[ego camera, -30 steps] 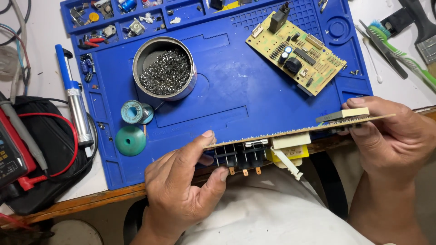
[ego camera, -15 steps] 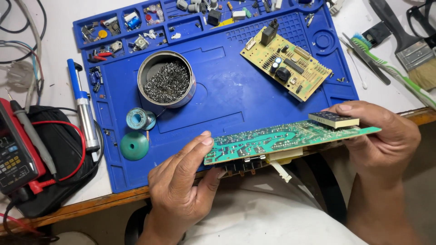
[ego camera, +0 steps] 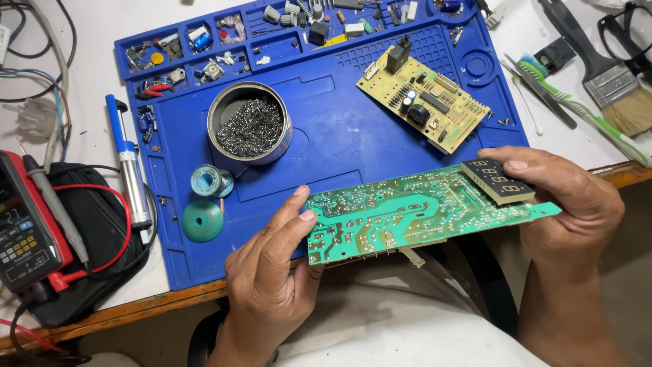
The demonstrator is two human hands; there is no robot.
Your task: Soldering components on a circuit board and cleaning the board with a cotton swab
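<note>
I hold a long green circuit board (ego camera: 414,214) level over the table's front edge, solder side up. My left hand (ego camera: 268,272) grips its left end, fingers along the edge. My right hand (ego camera: 567,204) grips its right end, thumb next to a dark segment display (ego camera: 497,180) mounted there. A second, yellowish circuit board (ego camera: 424,98) lies on the blue work mat (ego camera: 339,143) beyond it, untouched.
On the mat stand a round tin of metal wool (ego camera: 249,126), a small solder spool (ego camera: 206,181) and a teal cone (ego camera: 202,220). A blue desoldering pump (ego camera: 128,163) and a multimeter (ego camera: 24,228) lie left. A paintbrush (ego camera: 601,68) and a toothbrush (ego camera: 577,109) lie right.
The green board has been rotated from edge-on, components facing down toward me, to flat with its solder side up. Both hands kept their grip on its ends.
</note>
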